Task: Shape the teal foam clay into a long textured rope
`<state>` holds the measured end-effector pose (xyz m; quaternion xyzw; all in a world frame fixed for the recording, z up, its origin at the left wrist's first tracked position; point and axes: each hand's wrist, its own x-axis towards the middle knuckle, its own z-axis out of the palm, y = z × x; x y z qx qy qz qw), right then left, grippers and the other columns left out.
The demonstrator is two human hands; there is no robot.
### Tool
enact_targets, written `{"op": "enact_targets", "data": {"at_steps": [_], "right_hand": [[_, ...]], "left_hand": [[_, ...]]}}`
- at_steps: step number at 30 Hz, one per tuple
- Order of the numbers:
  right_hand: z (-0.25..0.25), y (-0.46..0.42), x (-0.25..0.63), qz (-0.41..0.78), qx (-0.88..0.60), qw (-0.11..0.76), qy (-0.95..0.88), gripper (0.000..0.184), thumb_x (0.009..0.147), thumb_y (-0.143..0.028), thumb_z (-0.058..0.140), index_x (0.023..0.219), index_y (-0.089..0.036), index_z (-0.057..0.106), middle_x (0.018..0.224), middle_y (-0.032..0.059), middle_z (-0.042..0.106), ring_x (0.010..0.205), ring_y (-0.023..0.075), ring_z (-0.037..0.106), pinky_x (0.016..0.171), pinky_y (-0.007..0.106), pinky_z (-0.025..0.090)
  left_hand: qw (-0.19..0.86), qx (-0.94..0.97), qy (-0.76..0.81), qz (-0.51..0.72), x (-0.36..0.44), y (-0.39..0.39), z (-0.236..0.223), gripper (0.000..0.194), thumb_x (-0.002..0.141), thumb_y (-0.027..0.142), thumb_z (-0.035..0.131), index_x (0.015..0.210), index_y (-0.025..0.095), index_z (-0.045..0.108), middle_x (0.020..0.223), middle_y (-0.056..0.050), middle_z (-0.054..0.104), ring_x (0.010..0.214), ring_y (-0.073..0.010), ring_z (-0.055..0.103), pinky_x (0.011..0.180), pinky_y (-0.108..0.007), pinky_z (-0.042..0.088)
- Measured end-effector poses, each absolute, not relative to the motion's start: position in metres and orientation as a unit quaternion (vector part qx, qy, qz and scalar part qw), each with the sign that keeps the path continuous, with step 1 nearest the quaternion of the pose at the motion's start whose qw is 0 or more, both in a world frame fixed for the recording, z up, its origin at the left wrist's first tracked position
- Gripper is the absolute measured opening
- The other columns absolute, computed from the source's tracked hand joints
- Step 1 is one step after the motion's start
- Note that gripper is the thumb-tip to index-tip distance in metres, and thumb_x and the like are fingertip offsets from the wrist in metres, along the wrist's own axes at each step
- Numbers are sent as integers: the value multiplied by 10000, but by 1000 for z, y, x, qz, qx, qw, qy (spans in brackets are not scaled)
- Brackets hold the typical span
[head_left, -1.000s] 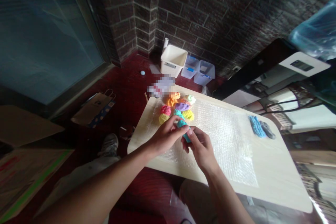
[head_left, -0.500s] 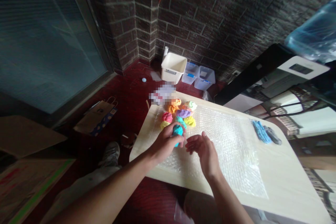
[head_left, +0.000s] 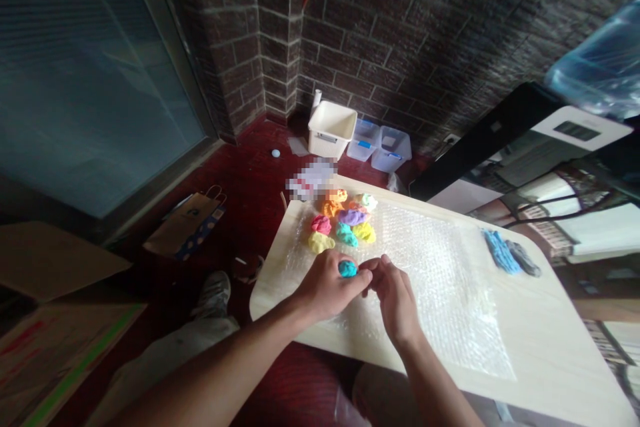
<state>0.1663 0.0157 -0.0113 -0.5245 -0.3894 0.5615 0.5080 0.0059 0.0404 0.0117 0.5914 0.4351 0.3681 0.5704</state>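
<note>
Head: brick wall (head_left: 370,33) beyond table (head_left: 543,333).

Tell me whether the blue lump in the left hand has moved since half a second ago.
Yes: judged against the mint-green lump on the bubble wrap, the blue lump has shifted down the picture, away.

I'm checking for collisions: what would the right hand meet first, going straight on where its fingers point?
Likely the left hand, at its thumb; depth is unclear, so the right hand may be touching it.
</note>
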Motion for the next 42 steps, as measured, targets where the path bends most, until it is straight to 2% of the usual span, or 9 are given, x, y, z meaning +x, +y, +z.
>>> {"op": "enact_targets", "data": {"at_steps": [8, 15, 18, 21, 25, 30, 33, 38, 42], "right_hand": [[-14, 16, 158, 535, -531, 494, -434, 578, 995, -636, 522, 728, -163, 719, 558, 28, 626, 555, 171, 577, 560, 294, 467], [-6, 11, 158, 540, -527, 482, -445, 647, 993, -701, 466, 775, -163, 751, 655, 52, 670, 602, 175, 593, 597, 301, 469], [-3, 10, 159, 532, -523, 491, -450, 501, 1006, -629, 523, 1010, -202, 785, 880, 64, 750, 772, 196, 659, 710, 307, 510], [-3, 11, 158, 539, -519, 488, -450, 430, 998, -599, 564, 1160, -256, 767, 1081, 62, 768, 951, 229, 696, 861, 350, 532], [-7, 12, 152, 531, -524, 477, -465, 408, 923, -553, 708, 1191, -250, 767, 1116, 63, 775, 1057, 263, 697, 999, 405, 508], [-7, 19, 157, 528, -536, 535, -383, 243, 893, -438, 761, 1014, -227, 764, 977, 60, 779, 910, 232, 711, 831, 363, 557], [-1, 28, 171, 544, -521, 582, -306, 183, 785, -308, 827, 905, -214, 726, 833, 26, 730, 737, 176, 663, 699, 316, 540], [9, 36, 184, 578, -509, 591, -239, 145, 767, -296, 774, 788, -212, 657, 562, -70, 465, 452, 80, 367, 404, 215, 280], [5, 35, 176, 532, -558, 578, -266, 409, 795, -331, 761, 560, -234, 440, 468, -94, 337, 392, 66, 237, 355, 233, 171]], "left_hand": [[579, 600, 412, 367, 9, 41, 7, 424, 941, 376, 617, 570, 170, 599, 538, 4, 596, 542, -129, 571, 563, -252, 407], [631, 576, 401, 331, 8, 44, 1, 391, 911, 365, 653, 579, 177, 568, 570, 2, 609, 584, -136, 600, 582, -248, 442], [647, 553, 393, 346, 7, 42, 0, 143, 856, 265, 694, 945, 167, 642, 828, -18, 706, 767, -161, 663, 713, -266, 504], [646, 540, 395, 367, 7, 37, 1, 584, 850, 130, 606, 1400, 202, 423, 1132, -58, 701, 977, -178, 680, 913, -330, 523], [618, 596, 360, 365, 9, 32, -1, 774, 890, 154, 602, 1558, 210, 214, 1328, -136, 635, 1159, -223, 654, 1045, -404, 495], [566, 645, 382, 343, 7, 29, -10, 967, 840, 234, 732, 1599, 230, 132, 1308, -163, 647, 1031, -259, 699, 941, -445, 564], [517, 652, 419, 363, 3, 30, -9, 812, 885, 338, 707, 1551, 218, 257, 1240, -143, 657, 970, -243, 700, 908, -434, 572], [504, 655, 435, 356, 0, 34, -5, 487, 941, 348, 621, 1375, 187, 469, 990, -64, 702, 822, -197, 691, 797, -359, 564], [481, 682, 431, 343, 3, 34, -8, 398, 941, 327, 615, 1309, 195, 534, 963, -47, 703, 762, -177, 676, 744, -324, 543]]}}
